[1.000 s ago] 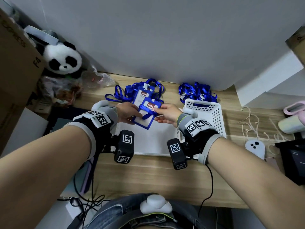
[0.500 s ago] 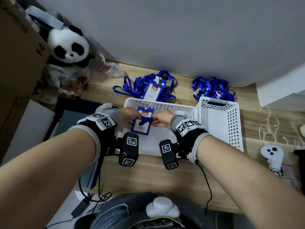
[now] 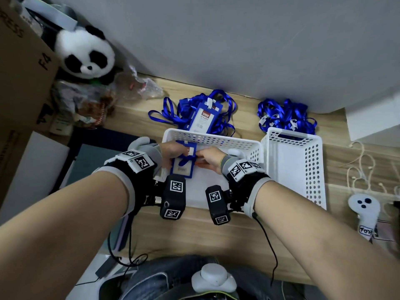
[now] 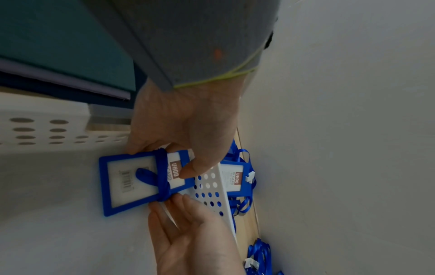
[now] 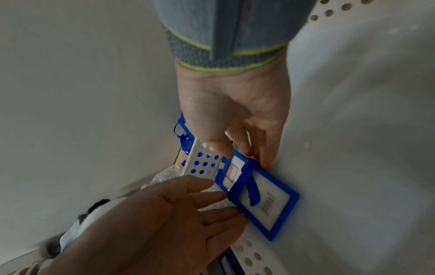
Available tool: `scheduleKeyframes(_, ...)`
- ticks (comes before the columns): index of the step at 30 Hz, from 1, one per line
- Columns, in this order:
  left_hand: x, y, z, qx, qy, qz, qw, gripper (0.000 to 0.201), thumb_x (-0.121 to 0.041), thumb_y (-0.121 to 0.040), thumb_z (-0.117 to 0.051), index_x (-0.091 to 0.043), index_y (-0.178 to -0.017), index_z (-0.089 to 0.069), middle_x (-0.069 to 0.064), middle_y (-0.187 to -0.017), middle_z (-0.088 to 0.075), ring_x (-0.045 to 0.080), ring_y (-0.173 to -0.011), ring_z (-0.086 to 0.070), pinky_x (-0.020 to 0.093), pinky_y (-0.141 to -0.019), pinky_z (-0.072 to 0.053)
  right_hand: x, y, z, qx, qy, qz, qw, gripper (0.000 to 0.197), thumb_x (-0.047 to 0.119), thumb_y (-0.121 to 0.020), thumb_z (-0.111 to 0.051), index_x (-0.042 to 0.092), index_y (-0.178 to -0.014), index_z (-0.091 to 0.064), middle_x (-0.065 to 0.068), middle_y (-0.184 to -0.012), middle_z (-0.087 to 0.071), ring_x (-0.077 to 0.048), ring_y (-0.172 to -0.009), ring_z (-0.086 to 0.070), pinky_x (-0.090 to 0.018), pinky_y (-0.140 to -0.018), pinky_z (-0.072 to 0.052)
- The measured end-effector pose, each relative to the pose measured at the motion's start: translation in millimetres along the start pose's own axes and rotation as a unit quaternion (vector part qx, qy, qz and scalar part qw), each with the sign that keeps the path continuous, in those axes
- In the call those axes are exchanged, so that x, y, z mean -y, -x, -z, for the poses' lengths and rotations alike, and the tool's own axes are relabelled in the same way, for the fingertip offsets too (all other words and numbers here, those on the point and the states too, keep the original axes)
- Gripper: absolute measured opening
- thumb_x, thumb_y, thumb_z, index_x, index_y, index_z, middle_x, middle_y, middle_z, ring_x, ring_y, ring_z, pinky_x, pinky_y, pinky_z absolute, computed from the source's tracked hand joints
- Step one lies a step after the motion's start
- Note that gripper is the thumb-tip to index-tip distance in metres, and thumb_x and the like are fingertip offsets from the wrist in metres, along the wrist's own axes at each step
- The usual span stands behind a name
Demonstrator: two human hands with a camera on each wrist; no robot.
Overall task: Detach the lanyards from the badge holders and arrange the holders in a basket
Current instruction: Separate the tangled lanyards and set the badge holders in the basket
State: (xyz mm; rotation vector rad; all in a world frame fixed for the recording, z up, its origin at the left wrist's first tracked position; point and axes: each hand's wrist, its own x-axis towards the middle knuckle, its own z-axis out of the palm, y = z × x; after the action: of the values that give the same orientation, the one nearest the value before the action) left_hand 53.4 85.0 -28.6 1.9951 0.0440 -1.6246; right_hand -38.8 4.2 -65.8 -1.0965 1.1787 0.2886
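Note:
A blue badge holder [image 3: 183, 168] [image 4: 122, 186] [image 5: 273, 210] hangs low over the left white basket [image 3: 207, 138], with a blue lanyard [image 4: 162, 176] [image 5: 244, 178] wrapped across its upper part. My left hand [image 3: 173, 156] [image 4: 162, 159] pinches the holder's top from the left, thumb on its face. From the right, my right hand [image 3: 202, 156] [image 5: 243, 156] pinches the same end, thumb near the clip. A second holder [image 3: 203, 118] lies on tangled lanyards behind the basket.
A second white basket [image 3: 292, 135] stands to the right, touching the first. Behind it lies a pile of loose blue lanyards [image 3: 285, 114]. A plush panda [image 3: 86, 55] and cardboard boxes [image 3: 19, 68] crowd the left. At the right edge lies a white controller [image 3: 364, 207].
Both hands have brought the wrapped holder from above the lanyard heap toward me and down over the left basket. The right hand's fingers have shifted along the holder's top end.

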Motion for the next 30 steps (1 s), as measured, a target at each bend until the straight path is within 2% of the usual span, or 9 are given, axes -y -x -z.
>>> scheduleKeyframes(6, -16.3, 4.0, 0.3, -0.022, -0.063, -0.029, 0.997, 0.034, -0.006, -0.090, -0.047, -0.002, -0.124, -0.049, 0.013, -0.117, -0.059, 0.026, -0.105, -0.058, 0.040, -0.097, -0.047, 8.3, 7.4, 10.2, 0.007, 0.094, -0.003, 0.996, 0.032, 0.013, -0.096, -0.045, -0.002, -0.122, -0.055, -0.008, -0.103, -0.058, -0.013, -0.068, -0.056, -0.021, -0.066, -0.046)
scheduleKeyframes(9, -30.9, 9.0, 5.6, -0.031, -0.108, -0.041, 0.993, 0.025, -0.013, -0.095, -0.043, -0.002, -0.114, -0.056, 0.011, -0.092, -0.064, 0.020, -0.074, -0.064, 0.026, -0.063, -0.056, 20.4, 16.1, 25.0, 0.031, 0.126, 0.000, 0.992, 0.025, 0.016, -0.097, -0.042, 0.005, -0.104, -0.062, -0.003, -0.082, -0.066, -0.012, -0.067, -0.060, -0.020, -0.066, -0.049)
scheduleKeyframes(11, -41.8, 10.4, 8.8, -0.036, -0.118, -0.054, 0.991, 0.019, -0.014, -0.097, -0.042, -0.006, -0.099, -0.059, 0.007, -0.079, -0.065, 0.014, -0.051, -0.064, 0.016, -0.042, -0.048, 30.1, 20.2, 34.4, 0.035, 0.111, 0.010, 0.993, 0.028, 0.019, -0.098, -0.041, 0.007, -0.087, -0.063, 0.002, -0.062, -0.068, -0.011, -0.060, -0.064, -0.020, -0.062, -0.052)
scheduleKeyframes(14, -55.8, 5.6, 9.7, -0.061, -0.099, -0.102, 0.988, 0.022, -0.014, -0.097, -0.042, -0.009, -0.085, -0.059, 0.004, -0.073, -0.063, 0.010, -0.045, -0.057, 0.013, -0.038, -0.039, 45.4, 22.9, 44.8, 0.004, 0.045, 0.050, 0.998, 0.027, 0.017, -0.097, -0.043, 0.009, -0.078, -0.060, 0.004, -0.047, -0.063, -0.008, -0.044, -0.063, -0.017, -0.050, -0.051)
scheduleKeyframes(16, -63.8, -0.5, 9.5, -0.090, -0.096, -0.127, 0.983, 0.018, -0.013, -0.096, -0.046, -0.006, -0.087, -0.061, 0.003, -0.070, -0.060, 0.009, -0.046, -0.052, 0.011, -0.035, -0.036, 55.4, 21.3, 49.7, -0.029, -0.004, 0.083, 0.996, 0.022, 0.012, -0.095, -0.046, 0.009, -0.078, -0.058, 0.000, -0.050, -0.060, -0.009, -0.041, -0.059, -0.017, -0.047, -0.048)
scheduleKeyframes(19, -70.8, -11.4, 9.1, -0.144, -0.098, -0.153, 0.973, 0.014, -0.012, -0.093, -0.050, -0.004, -0.094, -0.062, 0.005, -0.072, -0.059, 0.013, -0.055, -0.050, 0.017, -0.041, -0.037, 64.9, 14.0, 53.4, -0.065, -0.069, 0.102, 0.990, 0.012, 0.008, -0.094, -0.049, 0.002, -0.090, -0.059, -0.005, -0.070, -0.055, -0.014, -0.053, -0.054, -0.019, -0.048, -0.048)
scheduleKeyframes(22, -75.9, -23.2, 8.6, -0.161, -0.107, -0.166, 0.967, 0.018, -0.009, -0.090, -0.046, -0.009, -0.075, -0.054, 0.005, -0.072, -0.054, 0.019, -0.064, -0.049, 0.028, -0.060, -0.044, 71.4, 4.6, 55.3, -0.086, -0.105, 0.088, 0.987, 0.018, 0.003, -0.095, -0.046, -0.005, -0.108, -0.055, -0.007, -0.078, -0.052, -0.017, -0.061, -0.052, -0.019, -0.049, -0.051)
scheduleKeyframes(27, -82.6, -39.4, 5.9, -0.160, -0.142, -0.166, 0.963, 0.029, -0.006, -0.090, -0.046, -0.019, -0.064, -0.043, -0.002, -0.068, -0.045, 0.022, -0.084, -0.048, 0.032, -0.078, -0.044, 77.0, -12.9, 54.3, -0.086, -0.112, 0.054, 0.989, 0.033, 0.001, -0.095, -0.042, -0.007, -0.126, -0.045, -0.021, -0.126, -0.055, -0.021, -0.067, -0.058, -0.033, -0.081, -0.051)
scheduleKeyframes(30, -84.6, -46.5, 4.7, -0.146, -0.162, -0.152, 0.964, 0.024, -0.004, -0.090, -0.047, -0.015, -0.069, -0.048, 0.005, -0.080, -0.054, 0.024, -0.086, -0.051, 0.036, -0.085, -0.049, 78.1, -17.1, 52.6, -0.060, -0.089, 0.044, 0.993, 0.033, 0.005, -0.095, -0.044, -0.001, -0.127, -0.046, -0.013, -0.117, -0.053, -0.020, -0.068, -0.059, -0.033, -0.080, -0.051)
